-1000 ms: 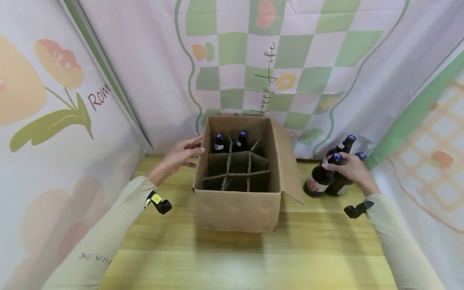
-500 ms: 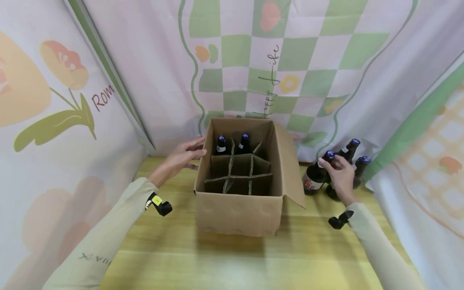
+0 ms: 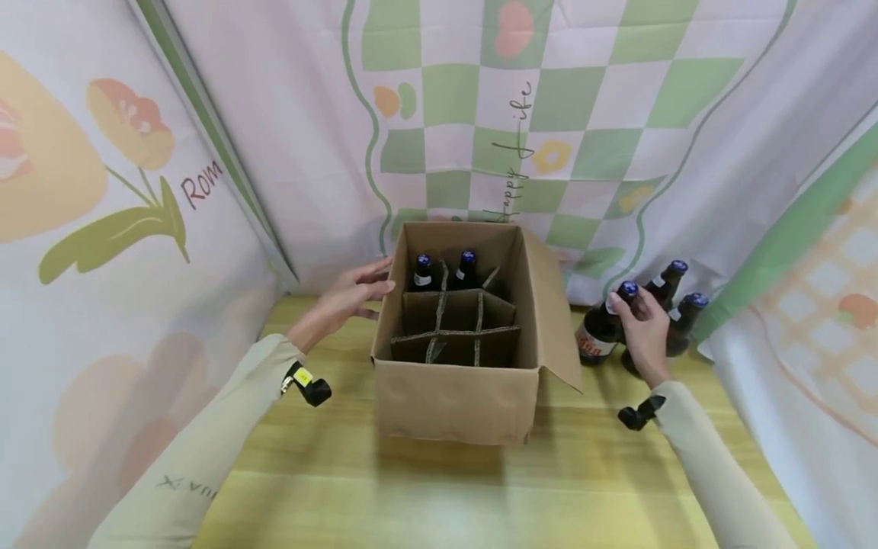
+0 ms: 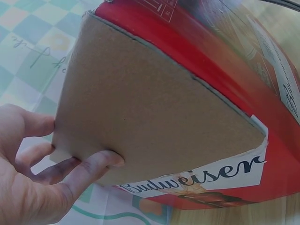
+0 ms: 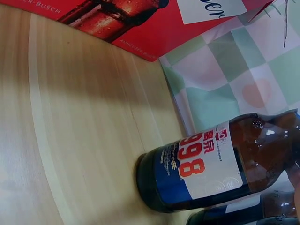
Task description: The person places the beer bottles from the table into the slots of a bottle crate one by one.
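Observation:
An open cardboard box (image 3: 456, 404) with criss-cross dividers stands mid-table, two blue-capped bottles (image 3: 466, 271) in its back row of cells. My left hand (image 3: 343, 296) holds the box's left side near the back corner; in the left wrist view the thumb (image 4: 110, 158) lies on a brown flap (image 4: 140, 108) and the other fingertips meet its edge. Right of the box, my right hand (image 3: 645, 328) grips the neck of a brown beer bottle (image 5: 201, 164) with a white-and-blue label reading 998. That bottle stands upright, close beside two more.
Two other beer bottles (image 3: 668, 284) stand behind and right of the held one, near the curtain. The box's right flap (image 3: 552, 313) hangs outward toward the bottles. The wooden table (image 3: 439, 496) meets a patterned curtain (image 3: 576, 99) at the back.
My right hand has shifted left, now gripping the front-left bottle's neck; that bottle has moved slightly apart from the other two. The left hand stays at the box.

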A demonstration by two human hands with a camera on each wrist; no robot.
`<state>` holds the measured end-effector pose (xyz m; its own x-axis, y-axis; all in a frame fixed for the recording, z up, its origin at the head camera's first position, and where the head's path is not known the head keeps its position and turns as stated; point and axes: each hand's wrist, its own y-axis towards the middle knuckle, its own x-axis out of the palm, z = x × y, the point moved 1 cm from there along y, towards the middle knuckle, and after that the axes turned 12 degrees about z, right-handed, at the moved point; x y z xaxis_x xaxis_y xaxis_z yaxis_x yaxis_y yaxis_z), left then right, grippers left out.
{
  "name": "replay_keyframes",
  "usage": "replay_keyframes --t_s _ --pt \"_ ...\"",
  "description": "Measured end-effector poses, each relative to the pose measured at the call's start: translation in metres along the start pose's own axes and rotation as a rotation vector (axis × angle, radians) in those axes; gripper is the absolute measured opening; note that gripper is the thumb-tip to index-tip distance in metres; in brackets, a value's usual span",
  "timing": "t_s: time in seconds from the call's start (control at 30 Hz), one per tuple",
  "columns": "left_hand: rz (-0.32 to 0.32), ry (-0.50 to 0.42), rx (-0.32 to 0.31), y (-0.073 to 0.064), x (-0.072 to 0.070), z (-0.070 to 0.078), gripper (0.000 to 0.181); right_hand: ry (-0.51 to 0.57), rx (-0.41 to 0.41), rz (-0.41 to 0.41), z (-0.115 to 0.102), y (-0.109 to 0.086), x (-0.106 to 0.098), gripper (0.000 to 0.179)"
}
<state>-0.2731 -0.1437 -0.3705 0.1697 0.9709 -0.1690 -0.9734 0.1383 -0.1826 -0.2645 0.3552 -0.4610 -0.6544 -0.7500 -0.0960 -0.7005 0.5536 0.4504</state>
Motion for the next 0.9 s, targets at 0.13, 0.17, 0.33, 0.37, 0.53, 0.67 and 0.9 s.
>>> replay_keyframes --t_s 0.13,0.17,0.33,0.37,0.53,0.67,0.9 --pt "0.000 -0.007 0.000 0.001 0.000 0.000 0.066 -0.037 -0.039 -0.008 0.003 0.000 -0.001 0.025" --pt "0.001 -0.007 0.001 0.001 0.000 0.000 0.066 -0.047 -0.051 -0.004 0.005 0.001 0.000 0.026" --pt "-0.001 -0.008 0.004 0.001 0.000 -0.001 0.066 -0.094 -0.087 0.040 0.027 0.006 0.003 0.025" --pt "-0.003 -0.008 0.004 0.001 0.000 -0.001 0.067 -0.097 -0.078 0.054 0.030 0.007 0.004 0.026" --pt "-0.012 -0.017 0.003 0.001 0.001 -0.003 0.067 -0.119 -0.030 0.129 0.031 0.007 0.005 0.028" --pt "-0.017 -0.020 0.005 0.001 0.001 -0.003 0.067 -0.136 -0.029 0.177 0.028 0.009 0.004 0.027" --pt "-0.005 -0.013 0.006 0.001 0.000 -0.002 0.066 -0.122 0.043 0.108 0.023 0.014 0.008 0.035"
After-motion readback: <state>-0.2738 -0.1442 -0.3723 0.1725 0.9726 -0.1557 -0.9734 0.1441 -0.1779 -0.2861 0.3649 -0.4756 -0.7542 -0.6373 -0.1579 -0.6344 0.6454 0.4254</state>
